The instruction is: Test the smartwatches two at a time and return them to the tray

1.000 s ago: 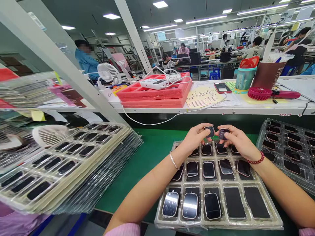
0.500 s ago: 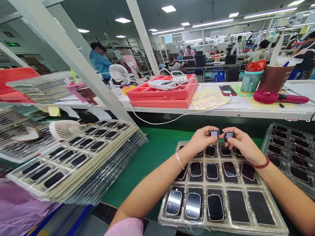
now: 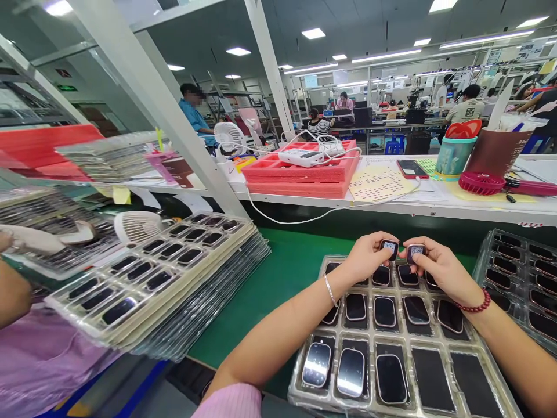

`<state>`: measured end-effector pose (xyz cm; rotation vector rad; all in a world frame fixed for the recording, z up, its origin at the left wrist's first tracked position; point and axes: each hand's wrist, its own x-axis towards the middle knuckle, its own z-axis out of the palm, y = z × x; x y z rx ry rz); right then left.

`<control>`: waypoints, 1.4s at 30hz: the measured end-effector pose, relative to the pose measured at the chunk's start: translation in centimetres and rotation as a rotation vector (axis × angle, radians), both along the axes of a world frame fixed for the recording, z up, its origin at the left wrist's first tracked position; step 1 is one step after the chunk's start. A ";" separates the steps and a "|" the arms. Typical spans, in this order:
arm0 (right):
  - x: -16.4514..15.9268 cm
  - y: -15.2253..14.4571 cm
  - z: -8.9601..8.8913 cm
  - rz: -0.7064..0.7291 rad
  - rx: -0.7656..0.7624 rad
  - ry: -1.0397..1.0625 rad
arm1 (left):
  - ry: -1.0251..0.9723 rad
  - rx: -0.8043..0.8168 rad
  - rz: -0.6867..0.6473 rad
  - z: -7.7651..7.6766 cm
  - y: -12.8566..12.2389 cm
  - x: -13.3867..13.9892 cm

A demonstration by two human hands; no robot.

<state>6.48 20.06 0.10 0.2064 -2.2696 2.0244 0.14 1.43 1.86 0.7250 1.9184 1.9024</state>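
Between the thumb and fingers of my left hand (image 3: 369,254) is a small dark smartwatch (image 3: 389,249), its lit screen showing a pale code pattern. My right hand (image 3: 439,267) pinches a second smartwatch (image 3: 416,253), whose screen shows a similar square code. The two watches are held side by side, a small gap apart, above the far edge of a clear plastic tray (image 3: 372,342). Rows of dark-screened watch bodies lie in its pockets, such as the watch (image 3: 391,378) in the front row. Two front pockets at the right hold only dark padding. My hands partly hide the back row.
Left stands a tall stack of trays (image 3: 217,290) with watches on top. Another filled tray (image 3: 517,278) lies at the right. A shelf (image 3: 304,204) ahead carries red foam trays (image 3: 300,186), a phone (image 3: 412,169), cups and a pink fan (image 3: 482,183). A co-worker's arm (image 3: 13,290) is at far left.
The view has swung slightly left, so everything sits farther right. Both hands still hold their watches; the left one has tilted a little. A co-worker's arm has come in at the left edge.
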 end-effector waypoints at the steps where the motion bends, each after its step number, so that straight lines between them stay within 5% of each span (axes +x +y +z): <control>1: 0.0 0.0 0.0 -0.001 0.004 -0.001 | 0.006 -0.007 -0.003 -0.1 0.0 0.0; 22: 0.2 -0.2 0.6 -0.048 -0.012 0.052 | 0.072 -0.025 -0.008 0.0 0.0 0.1; 28: 0.1 0.0 0.6 -0.077 -0.120 0.057 | 0.022 0.014 -0.019 0.1 0.0 0.3; 34: 0.0 -0.2 0.6 -0.031 0.008 0.083 | 0.098 0.022 0.020 -0.3 0.1 -0.1; 42: 0.2 -0.2 1.0 -0.043 -0.042 0.024 | 0.066 -0.025 0.040 0.1 0.1 0.1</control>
